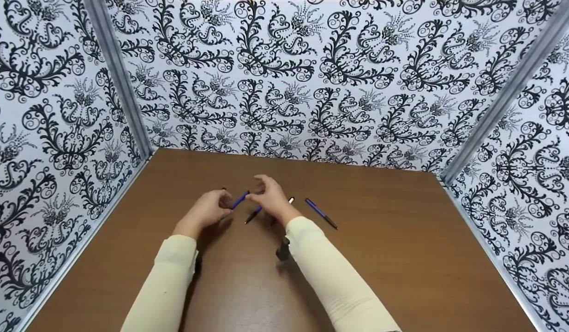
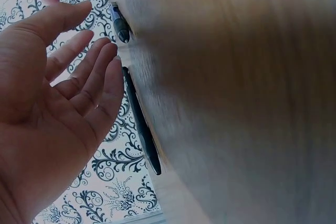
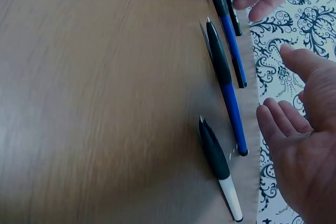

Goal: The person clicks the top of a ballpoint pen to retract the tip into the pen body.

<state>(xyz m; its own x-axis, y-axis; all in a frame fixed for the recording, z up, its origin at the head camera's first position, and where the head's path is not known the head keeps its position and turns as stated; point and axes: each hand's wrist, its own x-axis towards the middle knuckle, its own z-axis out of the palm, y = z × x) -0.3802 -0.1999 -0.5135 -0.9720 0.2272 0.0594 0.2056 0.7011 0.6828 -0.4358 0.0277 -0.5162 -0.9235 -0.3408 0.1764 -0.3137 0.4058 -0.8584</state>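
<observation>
My left hand [image 1: 209,208] hovers at the left end of a group of pens, its fingers loosely bent and holding nothing. Close by its fingertips lies a blue pen [image 1: 240,199] with a dark grip. A black pen [image 2: 140,121] shows beside this hand in the left wrist view, mostly hidden in the head view. My right hand [image 1: 269,197], fingers spread and relaxed, is over the middle of the group. Under it lie a second blue pen [image 3: 229,95] and a white pen with a dark grip [image 3: 223,182], both partly covered in the head view.
Another blue pen [image 1: 320,213] lies to the right of my right hand. All the pens rest on a brown wooden table [image 1: 381,258]. Patterned white walls [image 1: 284,92] rise at the back and both sides.
</observation>
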